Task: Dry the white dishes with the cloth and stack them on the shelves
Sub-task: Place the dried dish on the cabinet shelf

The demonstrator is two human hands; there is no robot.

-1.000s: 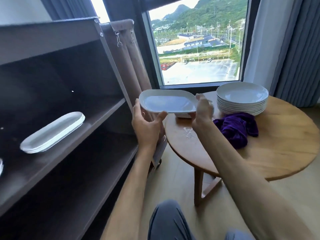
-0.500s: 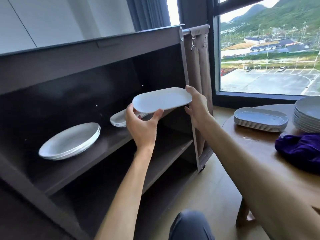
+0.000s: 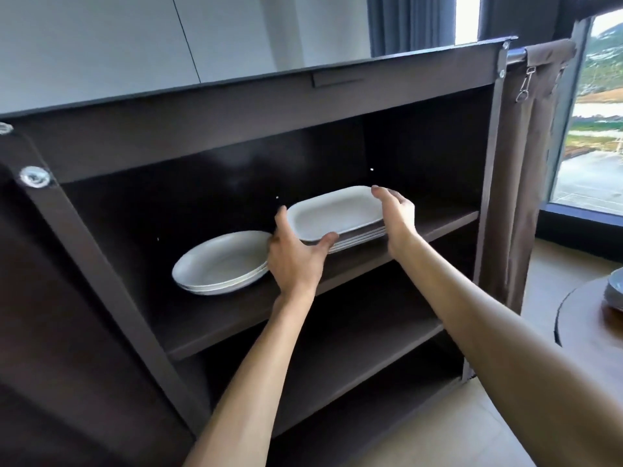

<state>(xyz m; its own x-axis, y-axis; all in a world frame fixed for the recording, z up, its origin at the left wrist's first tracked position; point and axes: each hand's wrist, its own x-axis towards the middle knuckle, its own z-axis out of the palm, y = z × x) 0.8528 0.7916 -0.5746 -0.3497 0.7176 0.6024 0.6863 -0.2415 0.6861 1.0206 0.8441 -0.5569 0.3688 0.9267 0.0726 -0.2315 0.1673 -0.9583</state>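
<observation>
A white rectangular plate (image 3: 333, 214) lies on top of a small stack of like plates (image 3: 360, 238) on the upper shelf (image 3: 236, 315) of a dark brown cabinet. My left hand (image 3: 293, 261) holds its left end, thumb on the near rim and fingers behind it. My right hand (image 3: 397, 220) holds the right end, fingertips reaching the far corner. Just left of my left hand, a stack of round white plates (image 3: 219, 264) sits on the same shelf. The cloth is out of view.
A lower shelf (image 3: 354, 342) runs below. A brown fabric cover (image 3: 526, 163) hangs at the cabinet's right side, beside a window. The round wooden table's edge (image 3: 573, 318) with a dish (image 3: 614, 291) shows at the far right. Light wood floor lies between.
Both hands carried the rectangular plate from over the table leftward into the cabinet and lowered it onto the stack on the upper shelf. The view turned left with them.
</observation>
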